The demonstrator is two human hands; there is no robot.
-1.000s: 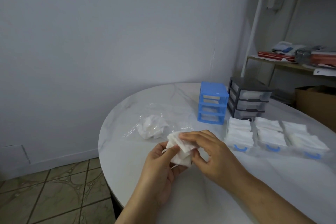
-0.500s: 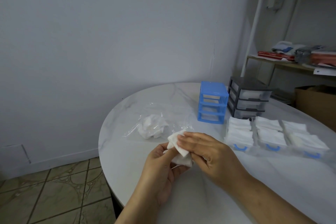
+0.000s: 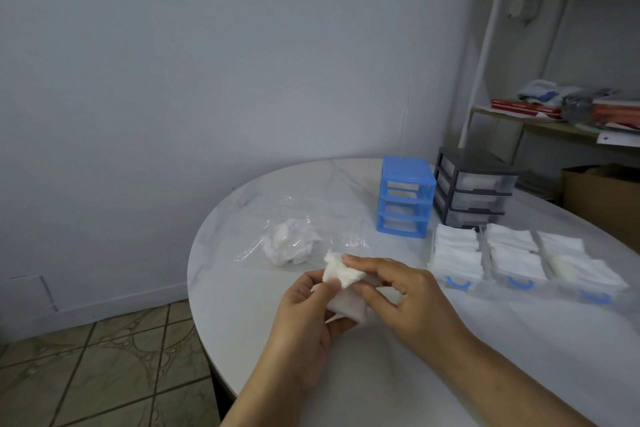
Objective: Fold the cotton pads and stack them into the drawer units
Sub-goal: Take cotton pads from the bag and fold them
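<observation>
White square cotton pads point(image 3: 343, 284) sat pinched between the curled fingers of the left hand point(image 3: 308, 315) and right hand point(image 3: 408, 298) above the white marble bench point(image 3: 433, 367).

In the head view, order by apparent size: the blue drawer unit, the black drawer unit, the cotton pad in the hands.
1. black drawer unit, further away
2. blue drawer unit, nearly equal
3. cotton pad

- Bare counter point(image 3: 433, 367) lies open near the front edge, below and right of both hands.
- Three pulled-out drawers point(image 3: 512, 260), heaped with pads, block the right side.
- Behind them the blue drawer unit point(image 3: 406, 198) and grey drawer unit point(image 3: 474, 187) stand just beside each other.
- A crumpled plastic bag point(image 3: 294, 239) occupies the left; a bare strip runs between it and the blue unit.
</observation>
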